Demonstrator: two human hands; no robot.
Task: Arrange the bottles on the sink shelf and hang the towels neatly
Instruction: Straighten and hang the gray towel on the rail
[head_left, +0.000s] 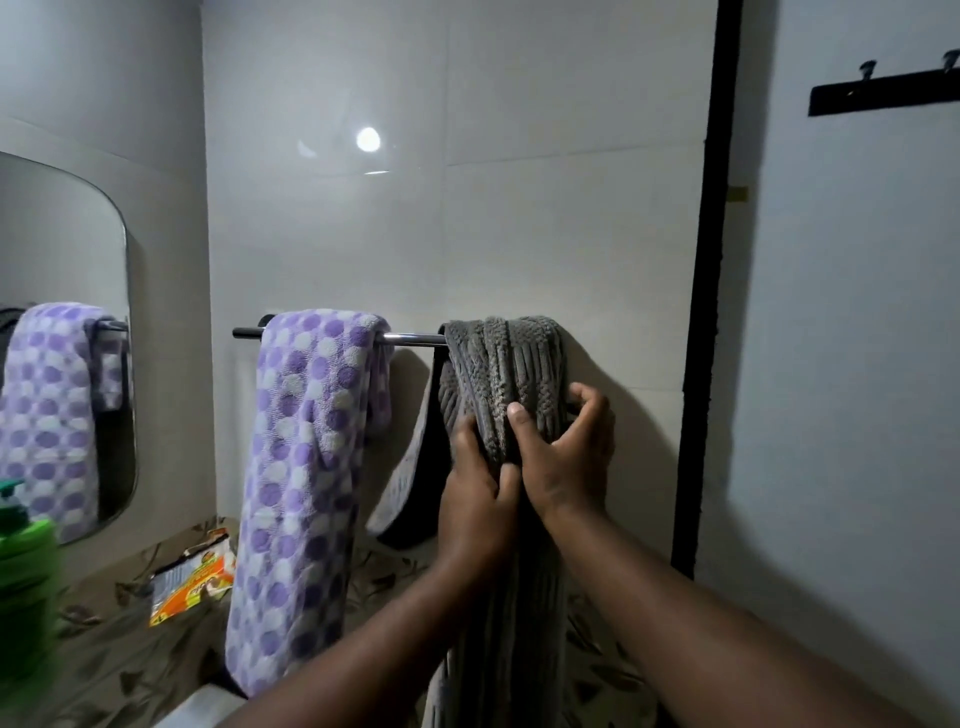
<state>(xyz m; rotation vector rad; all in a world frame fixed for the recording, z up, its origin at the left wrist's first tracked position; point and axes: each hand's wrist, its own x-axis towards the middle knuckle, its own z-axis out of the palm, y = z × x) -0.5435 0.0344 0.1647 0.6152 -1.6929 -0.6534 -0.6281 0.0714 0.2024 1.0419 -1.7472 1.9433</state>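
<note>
- Gripping 1 bunched column of the grey towel (506, 358) with both hands, just below the towel bar (410, 339): left hand (475, 488) curled round the left folds, right hand (566, 457) beside and slightly above it, thumb pressed on the front, fingers hooked round the right side.
- Touching each other at the thumbs, cloth pinched between.
- Draped over the right end of the bar, gathered into thick ribbed pleats; loose flap hanging behind on the left, long front tail dropping out of view below.
- Probably soft, thick and limp, with fair weight for cloth and no stiffness to keep a shape; likely grippy in the fingers, yet apt to slide on smooth chrome if 1 side outweighs the other.
- Best taken at the 2 side edges close to the bar, spread apart to flatten the pleats, then levelled front to back.
- Hanging fairly flat on the left of the same bar, apart from the grey one: purple dotted towel (306, 415).
- At the far left edge, blurred, below the mirror (67, 234): green bottle (26, 540).
</note>
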